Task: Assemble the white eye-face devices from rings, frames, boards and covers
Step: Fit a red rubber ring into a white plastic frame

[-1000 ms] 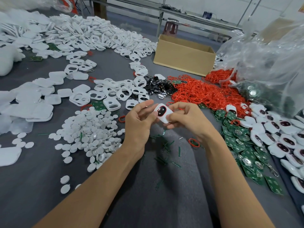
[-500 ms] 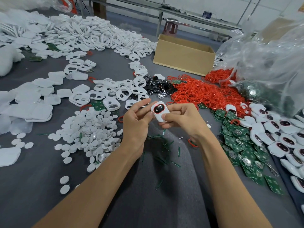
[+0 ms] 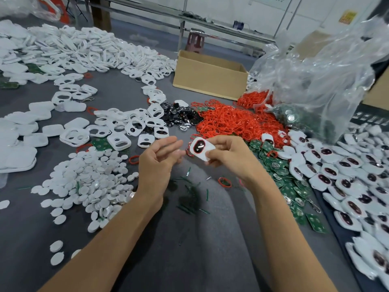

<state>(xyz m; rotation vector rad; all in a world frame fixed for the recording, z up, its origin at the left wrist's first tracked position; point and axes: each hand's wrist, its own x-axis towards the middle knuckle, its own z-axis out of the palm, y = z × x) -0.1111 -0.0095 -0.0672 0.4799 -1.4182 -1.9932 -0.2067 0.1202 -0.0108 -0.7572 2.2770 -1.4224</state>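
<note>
The right hand (image 3: 229,158) pinches the white rounded plastic eye-face device (image 3: 201,149) (dark oval window, red ring at its edge) above the grey table (image 3: 31,228) — the left hand (image 3: 156,163) is just beside it, fingers loosely spread, holding nothing.

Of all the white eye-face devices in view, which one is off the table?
The device pinched in the right hand, centre frame; all the others lie in the pile at right, untouched.

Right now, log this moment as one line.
step: device assembly | right hand: pinches white device | left hand: open, beside it | finished devices: piled at right
</note>
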